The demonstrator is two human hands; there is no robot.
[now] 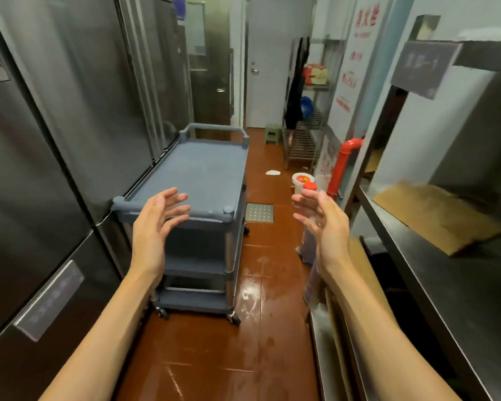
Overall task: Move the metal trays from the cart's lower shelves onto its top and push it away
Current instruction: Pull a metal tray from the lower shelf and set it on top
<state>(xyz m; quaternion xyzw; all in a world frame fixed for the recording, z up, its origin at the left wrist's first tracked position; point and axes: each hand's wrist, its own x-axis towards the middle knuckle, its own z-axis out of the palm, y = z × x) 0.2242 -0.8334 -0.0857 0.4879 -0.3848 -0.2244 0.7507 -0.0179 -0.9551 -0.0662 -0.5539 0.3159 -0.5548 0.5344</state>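
**Both hands raised and empty in front of a bare-topped cart**

The left hand [156,218] and the right hand [320,219] hover at mid-frame, palms turned toward each other, fingers spread and loosely curled, holding nothing and touching nothing. The left hand overlaps the near edge of the grey-blue plastic three-shelf wheeled cart [197,180], but contact cannot be told.

The cart stands left of centre, close beside the dark stainless-steel refrigerator doors [70,125]. Its long axis runs away from the viewer toward the upper middle of the frame, the loop handle at the far end and a short end nearest the hands.

Its top is bare, so no tray has been moved up. A thin metal tray [194,289] seems to lie on the lowest shelf; the middle shelf is shadowed and unclear. By this view, all lifting and the push across the wet red-brown tiled floor [258,314] remain.
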